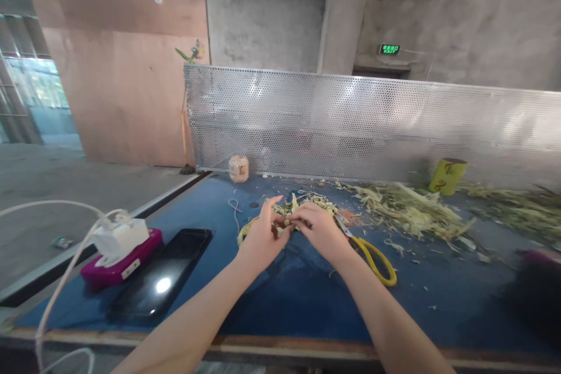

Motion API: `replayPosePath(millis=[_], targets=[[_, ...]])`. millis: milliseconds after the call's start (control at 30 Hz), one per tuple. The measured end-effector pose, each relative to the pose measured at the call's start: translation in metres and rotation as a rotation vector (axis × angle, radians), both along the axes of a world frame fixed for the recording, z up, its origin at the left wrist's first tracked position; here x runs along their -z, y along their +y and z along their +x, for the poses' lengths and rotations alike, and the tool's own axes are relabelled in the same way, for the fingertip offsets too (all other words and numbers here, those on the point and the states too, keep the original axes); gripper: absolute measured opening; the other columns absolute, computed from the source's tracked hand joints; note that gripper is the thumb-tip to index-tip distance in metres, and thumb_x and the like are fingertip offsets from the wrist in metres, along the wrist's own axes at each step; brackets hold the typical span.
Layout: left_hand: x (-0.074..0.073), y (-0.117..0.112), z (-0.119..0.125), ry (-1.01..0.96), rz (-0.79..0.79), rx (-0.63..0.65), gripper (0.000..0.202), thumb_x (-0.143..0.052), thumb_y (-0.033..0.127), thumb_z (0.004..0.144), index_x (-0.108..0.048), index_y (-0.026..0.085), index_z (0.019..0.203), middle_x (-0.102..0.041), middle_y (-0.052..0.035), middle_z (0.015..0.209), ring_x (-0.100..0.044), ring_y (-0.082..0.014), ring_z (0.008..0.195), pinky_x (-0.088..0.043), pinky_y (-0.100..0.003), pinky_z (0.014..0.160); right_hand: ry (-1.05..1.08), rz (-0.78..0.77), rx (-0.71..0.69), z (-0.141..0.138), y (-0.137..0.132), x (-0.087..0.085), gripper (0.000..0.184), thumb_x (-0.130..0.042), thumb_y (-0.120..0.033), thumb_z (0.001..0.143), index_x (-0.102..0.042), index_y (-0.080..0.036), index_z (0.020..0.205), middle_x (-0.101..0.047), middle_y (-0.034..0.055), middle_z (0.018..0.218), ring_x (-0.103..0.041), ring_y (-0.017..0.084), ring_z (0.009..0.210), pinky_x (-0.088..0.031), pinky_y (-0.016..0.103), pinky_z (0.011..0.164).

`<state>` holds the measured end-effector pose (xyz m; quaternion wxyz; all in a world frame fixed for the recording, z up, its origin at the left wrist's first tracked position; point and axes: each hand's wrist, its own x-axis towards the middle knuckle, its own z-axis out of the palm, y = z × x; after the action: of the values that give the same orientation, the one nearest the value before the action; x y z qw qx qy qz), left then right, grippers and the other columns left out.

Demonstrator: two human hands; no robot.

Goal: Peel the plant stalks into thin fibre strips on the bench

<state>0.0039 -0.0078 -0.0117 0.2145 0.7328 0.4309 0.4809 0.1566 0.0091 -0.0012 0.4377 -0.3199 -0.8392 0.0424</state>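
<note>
My left hand [268, 231] and my right hand [313, 225] meet over the middle of the blue table, fingertips pinched close together. Between them is a piece of pale yellow-green dried husk [287, 223], mostly hidden by my fingers. More husk strips [313, 203] lie in a loose heap just behind my hands. Beside my right wrist rest scissors with yellow handles [377, 260], their blades partly under the scraps. A thin white string [235, 208] lies to the left of my left hand.
A black phone [164, 272] and a magenta power strip [123, 257] with white chargers occupy the table's left. A roll of twine [239, 169] stands near the perforated metal panel [280, 123]. Piled husks [407, 207] and a yellow-green can-like cylinder [447, 176] are at right.
</note>
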Motion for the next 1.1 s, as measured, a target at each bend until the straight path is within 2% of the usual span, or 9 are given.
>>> replayPosePath(millis=[133,233,367,533,767,933,1033,1100], targets=[[-0.004,0.000,0.002,-0.232,-0.118,0.103,0.050,-0.046,0.025,0.076,-0.026,0.018,0.122,-0.058,0.0003,0.073,-0.056,-0.0114,0.056,-0.048,-0.027,0.057,0.048,0.027,0.026,0.002,-0.002,-0.002,0.015,-0.049,-0.010,0.079,-0.062,-0.018,0.076,-0.054,0.0029,0.075,-0.052,0.012,0.067,-0.043,0.023,0.063],[-0.006,0.002,0.003,-0.318,-0.173,0.145,0.052,-0.046,0.027,0.077,-0.024,0.016,0.123,-0.057,0.0010,0.070,-0.055,-0.0106,0.051,-0.049,-0.027,0.056,0.078,0.052,0.019,0.002,-0.003,-0.002,0.015,-0.048,-0.011,0.080,-0.062,-0.018,0.076,-0.054,0.0025,0.074,-0.052,0.011,0.066,-0.043,0.022,0.063],[-0.007,0.002,0.003,-0.342,-0.154,0.103,0.062,-0.054,0.024,0.073,-0.021,0.017,0.125,-0.058,0.0015,0.073,-0.055,-0.0094,0.050,-0.050,-0.026,0.054,0.105,0.075,-0.009,0.001,-0.003,-0.001,0.015,-0.049,-0.011,0.079,-0.062,-0.018,0.075,-0.055,0.0022,0.073,-0.052,0.011,0.067,-0.043,0.022,0.063],[-0.006,0.000,0.003,-0.380,-0.069,0.105,0.069,-0.058,0.023,0.070,-0.022,0.021,0.128,-0.059,-0.0024,0.082,-0.060,-0.0158,0.071,-0.052,-0.027,0.053,0.137,0.050,0.006,0.000,-0.002,-0.001,0.013,-0.051,-0.010,0.077,-0.059,-0.018,0.071,-0.054,0.0017,0.071,-0.050,0.011,0.065,-0.042,0.022,0.061],[-0.010,-0.002,0.002,-0.517,-0.170,0.181,0.080,-0.063,0.021,0.066,-0.017,0.020,0.132,-0.063,0.0004,0.070,-0.061,-0.0147,0.060,-0.054,-0.032,0.058,0.171,-0.100,-0.001,0.000,-0.005,-0.001,0.008,-0.050,-0.011,0.075,-0.053,-0.019,0.075,-0.050,-0.0002,0.071,-0.048,0.010,0.063,-0.042,0.022,0.058],[-0.012,0.000,0.001,-0.608,-0.211,0.202,0.078,-0.065,0.022,0.063,-0.023,0.017,0.128,-0.061,0.0022,0.069,-0.059,-0.0131,0.057,-0.054,-0.031,0.056,0.251,-0.159,-0.007,-0.001,-0.001,0.001,0.023,-0.052,-0.010,0.069,-0.050,-0.020,0.090,-0.049,0.0016,0.086,-0.046,0.009,0.063,-0.044,0.023,0.061],[-0.013,0.001,0.002,-0.644,-0.242,0.191,0.073,-0.065,0.021,0.063,-0.028,0.016,0.125,-0.058,0.0039,0.067,-0.058,-0.0110,0.056,-0.054,-0.030,0.058,0.398,-0.320,-0.022,-0.003,0.003,0.002,0.034,-0.055,-0.020,0.069,-0.046,-0.021,0.102,-0.049,0.0047,0.097,-0.048,0.009,0.061,-0.047,0.025,0.057],[-0.014,0.001,0.002,-0.673,-0.257,0.174,0.069,-0.065,0.021,0.063,-0.031,0.016,0.123,-0.057,0.0043,0.067,-0.057,-0.0100,0.057,-0.054,-0.030,0.058,0.473,-0.483,-0.070,-0.004,0.005,0.001,0.033,-0.053,-0.030,0.073,-0.048,-0.020,0.104,-0.052,0.0051,0.092,-0.050,0.010,0.058,-0.047,0.026,0.052]])
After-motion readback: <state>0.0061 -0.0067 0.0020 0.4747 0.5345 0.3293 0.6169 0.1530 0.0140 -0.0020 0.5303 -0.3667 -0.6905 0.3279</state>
